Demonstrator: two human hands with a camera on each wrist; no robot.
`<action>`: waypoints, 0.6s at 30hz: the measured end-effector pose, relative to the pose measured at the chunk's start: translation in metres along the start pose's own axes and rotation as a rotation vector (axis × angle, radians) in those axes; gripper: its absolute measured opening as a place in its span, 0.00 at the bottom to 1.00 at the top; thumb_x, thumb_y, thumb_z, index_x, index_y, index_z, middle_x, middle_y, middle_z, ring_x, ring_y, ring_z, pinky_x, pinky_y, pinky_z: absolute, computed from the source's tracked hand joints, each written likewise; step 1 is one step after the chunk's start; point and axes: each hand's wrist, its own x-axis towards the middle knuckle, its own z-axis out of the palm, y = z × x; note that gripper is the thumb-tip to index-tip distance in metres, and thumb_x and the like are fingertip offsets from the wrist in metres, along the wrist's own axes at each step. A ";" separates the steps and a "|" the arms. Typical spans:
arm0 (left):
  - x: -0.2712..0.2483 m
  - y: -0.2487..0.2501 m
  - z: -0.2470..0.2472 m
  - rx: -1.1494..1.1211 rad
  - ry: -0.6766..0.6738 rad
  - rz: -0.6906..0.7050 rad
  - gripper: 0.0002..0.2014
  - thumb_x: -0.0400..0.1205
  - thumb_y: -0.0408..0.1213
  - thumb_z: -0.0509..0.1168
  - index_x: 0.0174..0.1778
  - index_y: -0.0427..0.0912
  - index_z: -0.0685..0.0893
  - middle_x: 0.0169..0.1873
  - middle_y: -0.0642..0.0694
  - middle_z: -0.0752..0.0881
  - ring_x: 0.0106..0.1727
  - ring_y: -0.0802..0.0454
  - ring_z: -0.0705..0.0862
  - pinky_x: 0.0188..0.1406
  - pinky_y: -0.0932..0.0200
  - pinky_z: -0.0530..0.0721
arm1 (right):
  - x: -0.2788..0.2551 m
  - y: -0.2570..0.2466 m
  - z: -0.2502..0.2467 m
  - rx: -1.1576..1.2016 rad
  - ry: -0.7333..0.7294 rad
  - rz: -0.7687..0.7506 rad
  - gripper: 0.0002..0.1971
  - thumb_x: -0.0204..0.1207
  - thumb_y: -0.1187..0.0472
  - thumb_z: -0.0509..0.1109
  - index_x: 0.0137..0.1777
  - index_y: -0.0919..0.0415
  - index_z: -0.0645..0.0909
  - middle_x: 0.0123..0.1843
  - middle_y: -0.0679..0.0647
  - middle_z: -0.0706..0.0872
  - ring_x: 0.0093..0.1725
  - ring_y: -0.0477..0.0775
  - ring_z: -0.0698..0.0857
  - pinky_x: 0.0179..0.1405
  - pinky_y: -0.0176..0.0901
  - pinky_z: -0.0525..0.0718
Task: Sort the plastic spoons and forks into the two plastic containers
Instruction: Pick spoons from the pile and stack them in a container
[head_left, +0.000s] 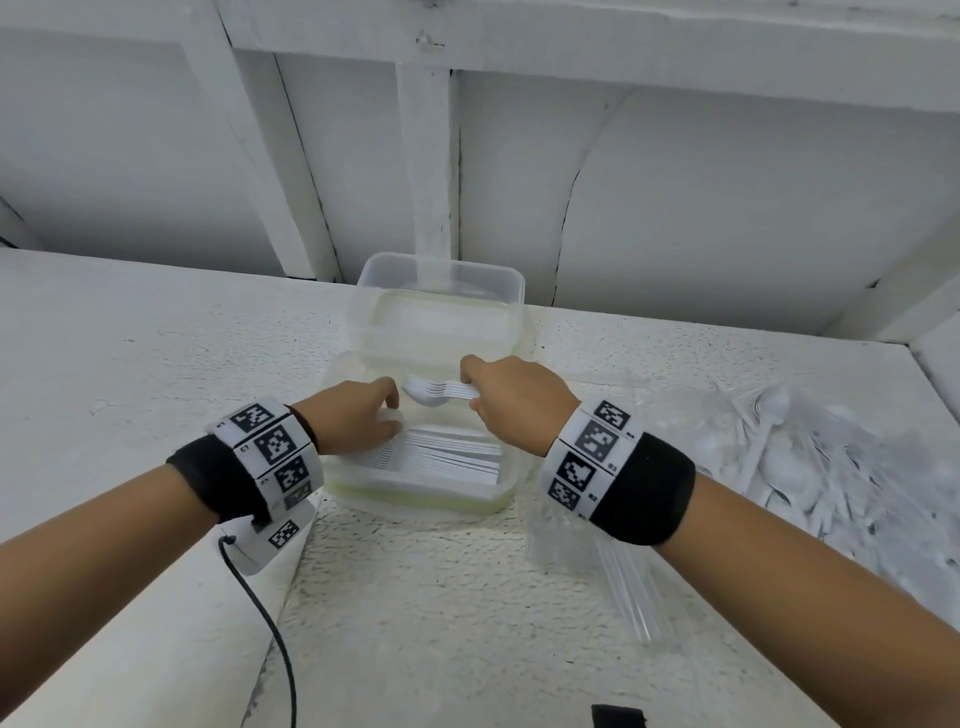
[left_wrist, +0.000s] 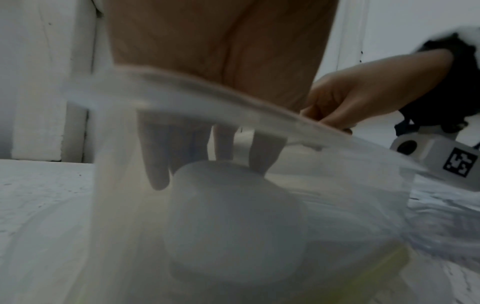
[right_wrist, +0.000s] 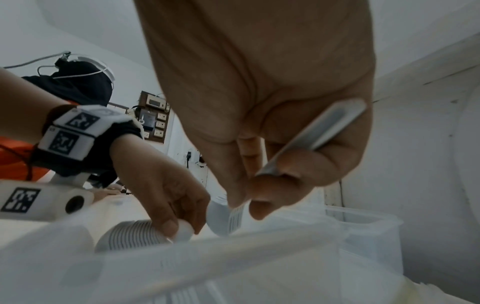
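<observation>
White spoons (head_left: 447, 452); clear containers (head_left: 441, 291), yellow-green seal; black wristbands (head_left: 644, 488), black-white checker markers (head_left: 275, 441)

Looks like a plain utility/back room of a house or small bldg, not a lab or shop. White-painted rough wall (head_left: 727, 171) w/ timber framing posts (head_left: 427, 156), cracked paint, boards meeting at odd angles. Work surface is a rough white-painted slab/counter (head_left: 130, 332), texture like plaster or concrete. Right wrist view: old-style wooden switchboard (right_wrist: 153, 117) w/ switches & sockets on far wall, loose wiring nearby. Bulk disposable cutlery in a clear bag (head_left: 810, 457) on the counter suggests storage/prep area.
</observation>
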 end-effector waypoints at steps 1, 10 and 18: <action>-0.001 0.000 -0.002 -0.016 0.012 0.006 0.17 0.83 0.44 0.61 0.65 0.41 0.73 0.61 0.41 0.81 0.59 0.45 0.79 0.56 0.58 0.75 | 0.003 -0.002 0.002 -0.011 0.007 -0.001 0.10 0.82 0.67 0.59 0.62 0.63 0.70 0.40 0.57 0.76 0.35 0.58 0.75 0.27 0.42 0.69; -0.006 -0.002 -0.005 -0.049 0.040 0.091 0.13 0.84 0.34 0.58 0.63 0.38 0.79 0.60 0.41 0.81 0.60 0.47 0.78 0.54 0.65 0.69 | 0.021 -0.012 0.022 -0.028 -0.058 -0.024 0.09 0.82 0.68 0.58 0.61 0.66 0.70 0.32 0.52 0.65 0.36 0.57 0.73 0.30 0.44 0.67; -0.008 -0.002 -0.006 -0.019 0.028 0.141 0.12 0.84 0.34 0.59 0.57 0.40 0.86 0.56 0.47 0.87 0.55 0.53 0.81 0.51 0.70 0.69 | 0.031 -0.011 0.025 0.018 -0.105 -0.084 0.14 0.82 0.69 0.57 0.66 0.63 0.70 0.52 0.62 0.82 0.48 0.63 0.82 0.44 0.51 0.82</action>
